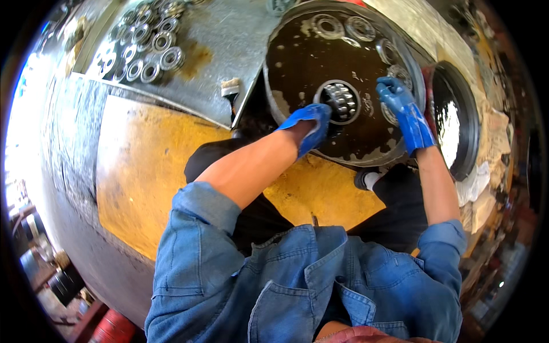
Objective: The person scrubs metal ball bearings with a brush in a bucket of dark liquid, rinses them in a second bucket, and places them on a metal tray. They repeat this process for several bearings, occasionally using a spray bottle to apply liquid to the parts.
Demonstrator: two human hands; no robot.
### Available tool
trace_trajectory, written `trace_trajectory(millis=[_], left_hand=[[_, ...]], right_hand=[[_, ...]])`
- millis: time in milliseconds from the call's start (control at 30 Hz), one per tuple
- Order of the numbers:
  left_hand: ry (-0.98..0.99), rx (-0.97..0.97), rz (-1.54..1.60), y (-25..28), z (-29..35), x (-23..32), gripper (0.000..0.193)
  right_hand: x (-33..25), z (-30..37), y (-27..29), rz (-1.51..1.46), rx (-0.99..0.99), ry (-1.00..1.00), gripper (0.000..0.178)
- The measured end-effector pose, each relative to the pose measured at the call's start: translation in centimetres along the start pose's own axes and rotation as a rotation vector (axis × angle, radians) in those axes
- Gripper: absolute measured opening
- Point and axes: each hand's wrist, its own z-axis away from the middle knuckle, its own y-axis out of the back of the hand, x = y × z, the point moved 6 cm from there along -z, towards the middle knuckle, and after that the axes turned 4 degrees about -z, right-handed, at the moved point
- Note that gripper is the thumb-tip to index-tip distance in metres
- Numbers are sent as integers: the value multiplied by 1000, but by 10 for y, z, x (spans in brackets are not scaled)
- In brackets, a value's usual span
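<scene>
A round metal tub (273, 102) holds dark brown liquid. Over it, my left hand (314, 126) in a blue glove is closed on the lower left edge of a large roller bearing (342, 100). The bearing is tilted so that its rows of shiny rollers show inside the ring. At the tub's right side hovers my right hand (402, 108), also gloved in blue, its fingers curled together; what they hold, if anything, is hidden. Close to it are bearings (387, 52) along the right inner wall. More bearings (327, 26) lie at the tub's far side.
On a metal tray (229, 48) at the far left sit several small bearings (163, 42). A paintbrush (230, 91) rests at the tray's near corner. Beside the tub on the right stands another dark round container (466, 108). Yellow board (143, 166) covers the floor at my feet.
</scene>
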Motion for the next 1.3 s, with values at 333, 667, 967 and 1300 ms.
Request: trace_trajectory(millis=[333, 667, 967, 1300], left_hand=[[-330, 363, -1013, -32, 8, -2, 14], [-869, 330, -1429, -24, -32, 16, 11], [-811, 399, -1917, -30, -16, -6, 10], [-801, 336, -2472, -44, 1, -17, 9]], right_hand=[[-257, -48, -229, 979, -264, 1071, 36], [-134, -48, -516, 1282, -943, 1638, 3], [-86, -55, -547, 1026, -731, 1725, 5], [-71, -51, -571, 1486, -1103, 1211, 16]])
